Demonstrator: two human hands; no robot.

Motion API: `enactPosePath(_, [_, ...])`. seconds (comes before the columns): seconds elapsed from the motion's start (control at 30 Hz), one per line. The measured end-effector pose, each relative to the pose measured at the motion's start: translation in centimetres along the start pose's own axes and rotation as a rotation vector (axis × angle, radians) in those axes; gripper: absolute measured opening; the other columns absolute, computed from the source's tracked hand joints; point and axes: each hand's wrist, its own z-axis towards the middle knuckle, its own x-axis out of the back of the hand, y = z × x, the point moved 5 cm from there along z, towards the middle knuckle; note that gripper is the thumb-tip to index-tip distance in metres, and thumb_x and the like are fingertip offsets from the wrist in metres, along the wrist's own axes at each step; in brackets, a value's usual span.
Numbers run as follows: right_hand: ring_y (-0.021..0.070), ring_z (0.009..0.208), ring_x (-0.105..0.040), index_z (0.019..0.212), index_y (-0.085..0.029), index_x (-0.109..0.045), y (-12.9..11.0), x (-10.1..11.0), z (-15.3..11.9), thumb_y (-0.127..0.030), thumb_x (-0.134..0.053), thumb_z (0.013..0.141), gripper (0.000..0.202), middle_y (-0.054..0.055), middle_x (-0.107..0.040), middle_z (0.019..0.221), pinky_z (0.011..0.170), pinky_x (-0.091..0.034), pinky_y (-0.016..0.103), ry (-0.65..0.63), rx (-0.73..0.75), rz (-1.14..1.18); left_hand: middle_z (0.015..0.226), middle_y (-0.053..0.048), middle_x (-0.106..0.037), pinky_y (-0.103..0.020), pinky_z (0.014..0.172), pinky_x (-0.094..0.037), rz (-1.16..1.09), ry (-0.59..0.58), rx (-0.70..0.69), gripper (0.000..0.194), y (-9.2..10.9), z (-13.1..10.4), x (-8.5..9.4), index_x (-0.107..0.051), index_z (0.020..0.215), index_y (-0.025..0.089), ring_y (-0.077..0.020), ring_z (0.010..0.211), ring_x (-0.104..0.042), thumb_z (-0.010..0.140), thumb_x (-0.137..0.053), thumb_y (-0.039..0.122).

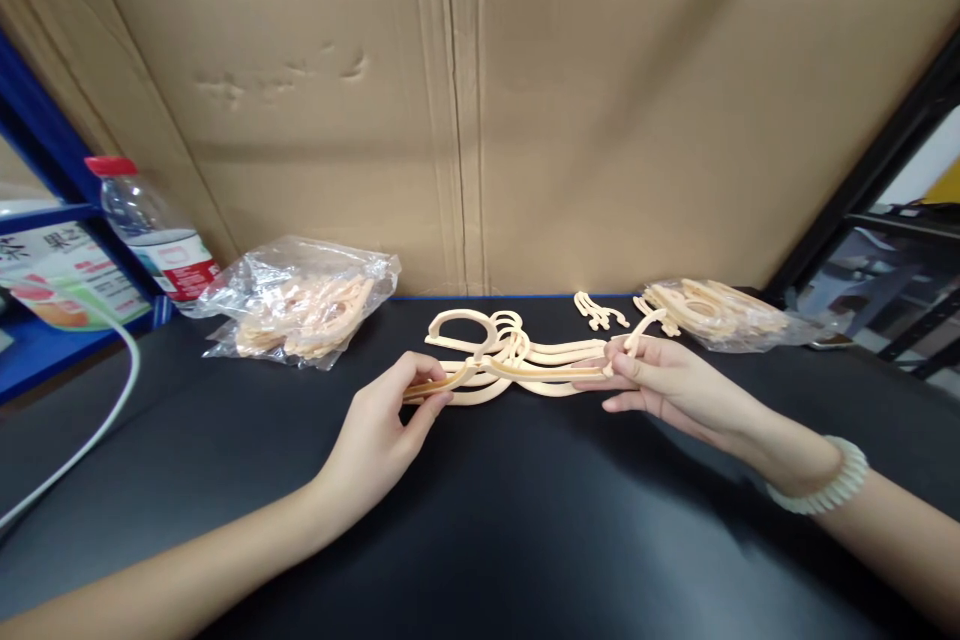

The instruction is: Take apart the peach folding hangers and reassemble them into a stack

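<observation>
A beige plastic folding clothes hanger point(540, 372) is held up between my two hands, its large hook point(476, 322) pointing away from me. My left hand point(394, 410) pinches the hanger's left arm between thumb and fingers. At the right arm's end, my right hand point(660, 380) is closed round a small curved beige piece point(643, 328) that touches the hanger tip; whether the two are joined I cannot tell. Behind and below the held hanger, several similar hangers point(551, 387) lie overlapping on the black table, partly hidden by it.
Small curved beige pieces point(598, 310) lie at the back. Clear bags of beige parts stand left point(300, 305) and right point(720, 315). A red-capped bottle point(161, 235) and white cable point(124, 380) are at left. A cardboard wall point(337, 120) closes the back.
</observation>
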Motion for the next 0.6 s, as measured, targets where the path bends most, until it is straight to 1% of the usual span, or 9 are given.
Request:
enactPosePath(0.2, [0.0235, 0.099, -0.07, 0.085, -0.017, -0.059, 0.65, 0.23, -0.02, -0.036, -0.071, 0.087, 0.023, 0.011, -0.072, 0.1, 0.069, -0.059, 0.023, -0.004, -0.081, 0.052, 0.088, 0.001, -0.066, -0.03, 0.076, -0.055, 0.019, -0.016, -0.001, 0.004, -0.03, 0.07, -0.08, -0.054, 0.091, 0.023, -0.0167, 0.081, -0.066, 0.089, -0.056, 0.025])
enactPosePath(0.3, [0.0214, 0.093, -0.071, 0.091, -0.015, -0.062, 0.86, 0.27, -0.02, -0.036, -0.07, 0.088, 0.022, 0.014, -0.072, 0.104, 0.068, -0.06, 0.023, -0.015, -0.117, 0.052, 0.086, 0.001, -0.066, -0.031, 0.074, -0.055, 0.033, -0.015, -0.007, 0.004, -0.03, 0.07, -0.11, -0.055, 0.09, 0.023, -0.0173, 0.08, -0.066, 0.089, -0.056, 0.026])
enactPosePath(0.43, [0.0228, 0.099, -0.069, 0.098, -0.015, -0.063, 0.86, 0.2, -0.07, -0.035, -0.069, 0.089, 0.023, 0.014, -0.069, 0.112, 0.065, -0.06, 0.021, -0.036, -0.127, 0.048, 0.087, 0.0, -0.066, -0.03, 0.073, -0.055, 0.033, -0.02, -0.017, 0.003, -0.03, 0.05, -0.14, -0.055, 0.09, 0.022, -0.0171, 0.079, -0.066, 0.089, -0.056, 0.025])
enactPosePath(0.6, [0.0206, 0.092, -0.072, 0.093, -0.015, -0.063, 0.89, 0.07, -0.13, -0.033, -0.069, 0.089, 0.019, 0.012, -0.071, 0.104, 0.064, -0.06, 0.02, -0.052, -0.143, 0.051, 0.088, 0.001, -0.066, -0.03, 0.074, -0.054, 0.025, -0.027, -0.015, 0.002, -0.18, -0.05, -0.14, -0.055, 0.09, 0.022, -0.0167, 0.08, -0.066, 0.089, -0.057, 0.024])
